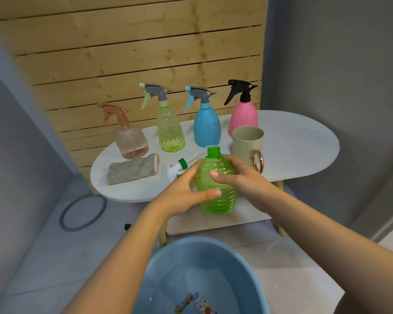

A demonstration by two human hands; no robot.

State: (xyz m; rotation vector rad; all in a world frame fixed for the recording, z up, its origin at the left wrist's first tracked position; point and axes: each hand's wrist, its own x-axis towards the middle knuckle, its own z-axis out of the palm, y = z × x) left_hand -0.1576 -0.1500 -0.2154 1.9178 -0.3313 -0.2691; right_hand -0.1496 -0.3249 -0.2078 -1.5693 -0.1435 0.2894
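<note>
Head view: left hand (186,191), right hand (244,177) gripping uncapped green bottle (220,200); water in basin (166,264).

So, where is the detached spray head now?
In the head view, the white-and-green spray head lies on the table, left of centre, between the grey cloth and the green bottle, just behind the left hand.

Light: even, diffuse, moderately bright; shadows faint. Dull sheen on green bottle (217,191). Wide-angle bending of slat wall (145,53) toward far left; overall slight softness.
</note>
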